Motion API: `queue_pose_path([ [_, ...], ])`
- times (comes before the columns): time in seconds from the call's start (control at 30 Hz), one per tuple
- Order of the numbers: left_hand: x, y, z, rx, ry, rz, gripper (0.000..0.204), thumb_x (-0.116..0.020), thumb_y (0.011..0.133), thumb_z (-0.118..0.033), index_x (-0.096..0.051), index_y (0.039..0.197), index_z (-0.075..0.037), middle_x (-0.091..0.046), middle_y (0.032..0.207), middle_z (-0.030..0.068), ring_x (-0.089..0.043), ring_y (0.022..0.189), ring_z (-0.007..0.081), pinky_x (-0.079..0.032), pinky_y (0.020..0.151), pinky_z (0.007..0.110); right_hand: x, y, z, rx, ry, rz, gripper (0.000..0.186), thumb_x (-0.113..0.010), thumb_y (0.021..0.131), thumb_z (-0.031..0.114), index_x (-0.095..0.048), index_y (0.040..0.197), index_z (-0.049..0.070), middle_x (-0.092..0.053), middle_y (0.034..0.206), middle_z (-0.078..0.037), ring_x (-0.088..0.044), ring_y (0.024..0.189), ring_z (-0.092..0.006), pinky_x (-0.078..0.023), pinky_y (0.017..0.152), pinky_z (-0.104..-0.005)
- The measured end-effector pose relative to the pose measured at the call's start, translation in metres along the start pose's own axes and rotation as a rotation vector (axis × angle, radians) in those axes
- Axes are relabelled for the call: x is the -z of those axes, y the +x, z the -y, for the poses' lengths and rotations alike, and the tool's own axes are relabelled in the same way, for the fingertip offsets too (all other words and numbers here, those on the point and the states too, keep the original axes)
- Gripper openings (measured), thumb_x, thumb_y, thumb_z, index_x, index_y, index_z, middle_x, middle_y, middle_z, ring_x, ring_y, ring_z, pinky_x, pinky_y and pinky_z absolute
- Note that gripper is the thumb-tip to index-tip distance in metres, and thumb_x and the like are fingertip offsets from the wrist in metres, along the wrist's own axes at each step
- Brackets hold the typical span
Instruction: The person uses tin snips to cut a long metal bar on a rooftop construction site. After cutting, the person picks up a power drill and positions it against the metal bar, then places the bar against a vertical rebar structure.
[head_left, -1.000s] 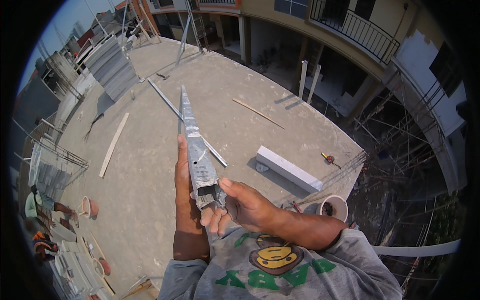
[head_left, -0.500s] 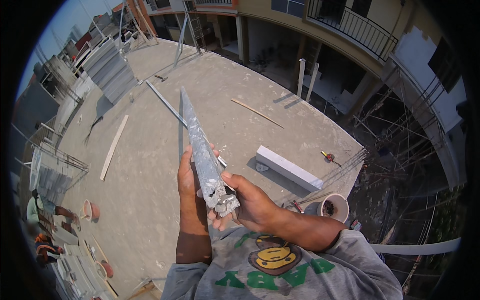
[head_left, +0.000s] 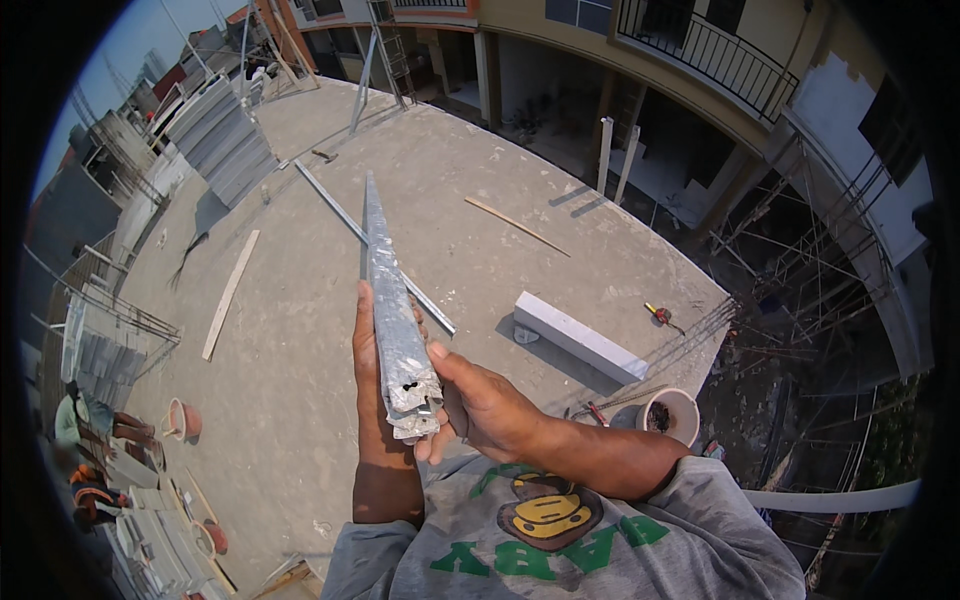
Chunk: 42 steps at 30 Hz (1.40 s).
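Observation:
I hold a long, battered grey metal hollow bar (head_left: 392, 310) out in front of me, its ragged, bent end toward my body and its far end pointing away. My left hand (head_left: 368, 335) is closed round its left side, with some fingertips showing past the right side. My right hand (head_left: 475, 395) grips the near end, thumb along the right edge and fingers curled underneath. Beyond the bar, a thinner metal profile (head_left: 320, 190) lies diagonally on the concrete deck.
A pale block (head_left: 575, 335), tape measure (head_left: 661, 315), bucket (head_left: 668, 415) and wood strips (head_left: 515, 225) lie rightward. Stacked panels (head_left: 220, 135) stand back left. Co-workers (head_left: 90, 430) sit lower left beside a red bucket (head_left: 183, 420). The deck's edge (head_left: 650, 235) drops toward scaffolding and buildings.
The bar has been turned in my hands: its hollow end opening, visible earlier, now looks covered by bent metal. Its near end swung right, then back left, my hands moving with it.

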<state>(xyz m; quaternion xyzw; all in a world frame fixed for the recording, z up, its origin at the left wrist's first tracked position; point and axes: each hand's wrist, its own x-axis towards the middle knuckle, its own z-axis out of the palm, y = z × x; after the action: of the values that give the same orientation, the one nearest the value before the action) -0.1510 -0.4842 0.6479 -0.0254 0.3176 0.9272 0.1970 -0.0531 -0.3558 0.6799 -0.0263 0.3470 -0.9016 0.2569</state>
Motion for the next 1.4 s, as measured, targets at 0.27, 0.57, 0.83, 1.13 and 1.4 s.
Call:
queue_pose_path([
  [0.27,-0.027,-0.013,0.002,0.032,0.292,-0.249,0.071,-0.059,0.092,-0.055,-0.047,0.133,0.001,-0.053,0.116,0.0181,-0.057,0.100,0.0241,-0.049,0.085,0.035,0.006,-0.003,-0.009,-0.034,0.118,0.116,0.071,-0.028,0.102,0.059,-0.054,0.123,-0.004,-0.067,0.086,-0.016,-0.069,0.068,-0.0250,-0.059,0.054,-0.0342],
  [0.57,-0.021,-0.006,0.000,-0.029,0.348,-0.247,0.068,-0.055,0.094,-0.054,-0.047,0.135,0.000,-0.055,0.121,0.0151,-0.056,0.104,0.0230,-0.048,0.088,0.035,-0.010,-0.003,-0.006,-0.031,0.305,0.127,0.074,-0.024,0.100,0.064,-0.047,0.124,-0.003,-0.062,0.080,-0.017,-0.064,0.061,-0.0262,-0.055,0.054,-0.0352],
  [0.83,0.011,0.009,-0.026,-0.021,-0.005,0.226,0.056,-0.048,0.100,-0.042,-0.041,0.137,0.000,-0.055,0.122,0.0203,-0.059,0.110,0.0251,-0.054,0.094,0.037,-0.027,0.024,0.011,0.042,0.316,0.127,0.068,-0.031,0.103,0.054,-0.046,0.133,-0.005,-0.066,0.093,-0.015,-0.067,0.074,-0.0231,-0.056,0.067,-0.0321],
  [1.13,0.024,0.007,-0.038,-0.051,0.136,0.053,0.062,-0.048,0.099,-0.044,-0.035,0.141,0.000,-0.053,0.127,0.0219,-0.056,0.116,0.0279,-0.051,0.099,0.042,-0.046,0.040,0.024,-0.004,0.322,0.115,0.062,-0.035,0.105,0.050,-0.037,0.138,-0.002,-0.065,0.101,-0.012,-0.066,0.069,-0.0174,-0.055,0.063,-0.0289],
  [1.4,0.017,0.014,-0.053,-0.065,0.215,0.034,0.067,-0.048,0.099,-0.046,-0.030,0.145,0.000,-0.050,0.132,0.0233,-0.053,0.121,0.0303,-0.048,0.103,0.046,-0.048,0.045,0.032,0.037,0.415,0.220,0.060,-0.033,0.106,0.046,-0.029,0.140,-0.002,-0.065,0.092,-0.014,-0.066,0.063,-0.0194,-0.057,0.060,-0.0297],
])
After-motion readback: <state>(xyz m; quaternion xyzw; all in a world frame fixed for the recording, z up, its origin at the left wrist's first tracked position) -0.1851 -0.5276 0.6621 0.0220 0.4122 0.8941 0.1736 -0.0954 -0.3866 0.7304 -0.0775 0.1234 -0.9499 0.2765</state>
